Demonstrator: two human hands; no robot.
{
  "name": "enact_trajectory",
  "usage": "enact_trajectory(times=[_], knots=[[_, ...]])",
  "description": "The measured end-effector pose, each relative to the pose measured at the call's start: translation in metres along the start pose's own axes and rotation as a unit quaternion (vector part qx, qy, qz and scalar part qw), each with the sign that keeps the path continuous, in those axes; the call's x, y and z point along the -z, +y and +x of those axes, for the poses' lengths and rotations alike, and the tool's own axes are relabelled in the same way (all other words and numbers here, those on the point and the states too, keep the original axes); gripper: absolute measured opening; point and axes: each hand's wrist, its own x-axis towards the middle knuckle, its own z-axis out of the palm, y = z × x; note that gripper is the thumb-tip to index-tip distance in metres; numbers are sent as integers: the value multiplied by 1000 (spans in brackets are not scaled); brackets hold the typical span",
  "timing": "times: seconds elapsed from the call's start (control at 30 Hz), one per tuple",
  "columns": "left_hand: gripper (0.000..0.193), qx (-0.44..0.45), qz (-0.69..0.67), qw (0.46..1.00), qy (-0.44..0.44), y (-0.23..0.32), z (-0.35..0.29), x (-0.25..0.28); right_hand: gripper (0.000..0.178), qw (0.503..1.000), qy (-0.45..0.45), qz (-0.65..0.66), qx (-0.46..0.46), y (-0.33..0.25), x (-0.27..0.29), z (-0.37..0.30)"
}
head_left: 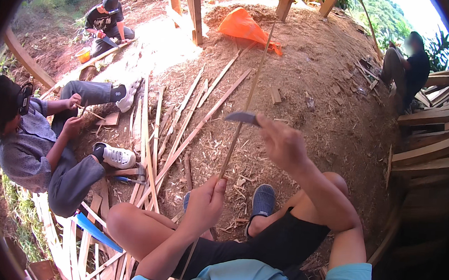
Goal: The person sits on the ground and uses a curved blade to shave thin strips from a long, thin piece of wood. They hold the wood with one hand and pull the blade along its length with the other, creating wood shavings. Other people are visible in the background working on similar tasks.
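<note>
A long thin wooden strip (232,152) slants up and away in front of me, its lower end running down past my lap. My left hand (205,203) is closed round it above my left knee. My right hand (285,146) grips a knife (242,118) by the handle, which the fingers mostly hide. The knife's dark, curved blade points left and crosses the strip a good way above my left hand. Whether its edge bites into the wood cannot be made out.
Long wooden strips (205,119) and shavings litter the dirt. A hammer (137,174) lies left. A seated person (31,142) holds a small stick nearby; another (107,25) saws far left; a third (414,70) sits far right near stacked boards (426,151). An orange sheet (245,26) lies ahead.
</note>
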Motion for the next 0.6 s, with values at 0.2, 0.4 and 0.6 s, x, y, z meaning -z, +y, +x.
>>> enact_trajectory(times=[0.2,0.4,0.6], knots=[[26,29,12,1000,3,-9,-4,2,32,998,-38,8,47,-6,-2,-9],[25,18,9,1000,13,-8,-4,-3,32,995,67,-26,-69,37,17,27],[29,35,-45,998,-16,-8,-6,0,33,962,133,-16,-240,84,24,33]])
